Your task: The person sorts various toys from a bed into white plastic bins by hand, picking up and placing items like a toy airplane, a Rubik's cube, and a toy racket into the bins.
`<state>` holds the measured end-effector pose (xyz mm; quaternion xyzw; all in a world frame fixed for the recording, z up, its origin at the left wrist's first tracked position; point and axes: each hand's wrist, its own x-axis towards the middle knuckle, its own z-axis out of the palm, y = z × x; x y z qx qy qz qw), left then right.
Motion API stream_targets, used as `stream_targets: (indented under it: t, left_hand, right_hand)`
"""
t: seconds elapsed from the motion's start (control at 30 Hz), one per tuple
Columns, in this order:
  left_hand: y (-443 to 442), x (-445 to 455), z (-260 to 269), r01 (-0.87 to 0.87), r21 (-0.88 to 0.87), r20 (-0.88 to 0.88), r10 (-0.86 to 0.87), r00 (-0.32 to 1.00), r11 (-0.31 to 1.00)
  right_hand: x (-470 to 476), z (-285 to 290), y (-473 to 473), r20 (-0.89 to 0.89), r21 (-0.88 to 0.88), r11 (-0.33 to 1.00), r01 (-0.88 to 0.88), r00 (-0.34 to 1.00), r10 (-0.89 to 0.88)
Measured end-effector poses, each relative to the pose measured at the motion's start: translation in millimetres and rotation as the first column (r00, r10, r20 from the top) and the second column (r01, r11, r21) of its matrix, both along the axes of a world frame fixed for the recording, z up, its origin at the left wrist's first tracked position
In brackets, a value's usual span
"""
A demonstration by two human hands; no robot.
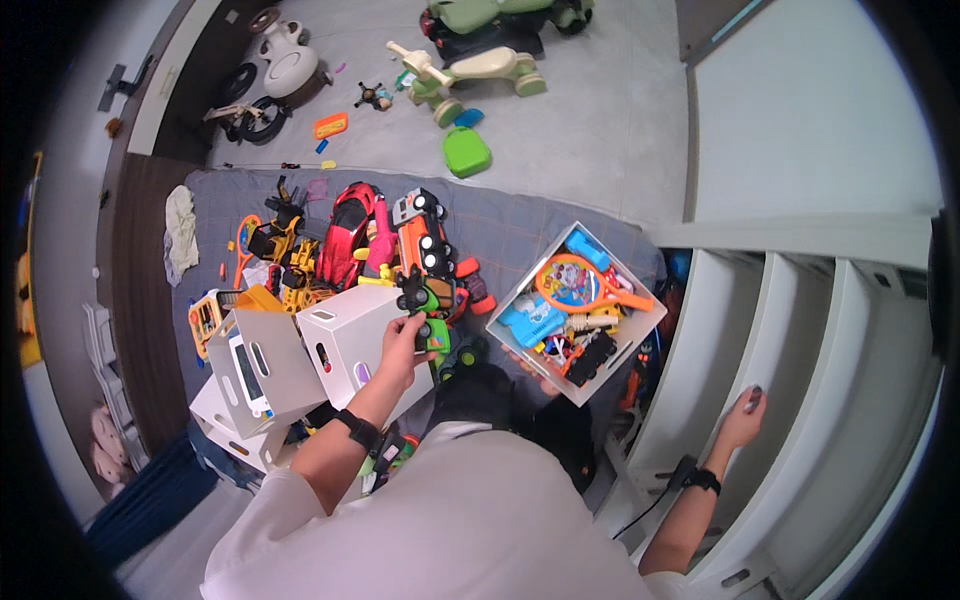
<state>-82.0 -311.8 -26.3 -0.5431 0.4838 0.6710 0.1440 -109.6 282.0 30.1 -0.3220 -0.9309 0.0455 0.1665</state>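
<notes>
My left hand [401,349] grips a green toy vehicle [436,336] with dark wheels, beside an upright white box [349,319] with handle slots. Against that box's far corner is another green toy with black wheels [420,295]. My right hand [742,421] is over the white shelf unit [750,330], its fingers closed on a small dark object [755,394] too small to identify. Between the hands, a white open box [502,328] holds an orange toy racket [574,283], a light-blue toy [534,319], a black toy vehicle [592,358] and other small toys.
A red toy car [349,232], an orange toy truck [420,240] and yellow toy construction vehicles [281,240] crowd the grey mat [510,217]. More white boxes [281,352] stand at left. Beyond lie a green case [466,152] and ride-on toys [480,67].
</notes>
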Motion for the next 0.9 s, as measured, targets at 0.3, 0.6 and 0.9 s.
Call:
stream_targets:
  t: [0.3, 0.6, 0.9]
  left_hand:
    - [5.7, 50.7, -9.7, 0.136, 0.096, 0.172, -0.151, 0.973, 0.986]
    - [31.6, 117.9, 31.1, -0.032, 0.037, 0.201, 0.024, 0.979, 0.999]
    - [63.6, 288.3, -79.5, 0.291, -0.133, 0.608, -0.154, 0.779, 0.947]
  right_hand:
    - [6.2, -4.2, 12.7, -0.027, 0.025, 1.000, 0.005, 1.000, -0.004]
    - [3.0, -1.9, 20.1, 0.008, 0.004, 0.988, -0.156, 0.988, 0.156]
    - [-24.0, 12.2, -70.0, -0.479, 0.127, 0.875, -0.467, 0.743, 0.467]
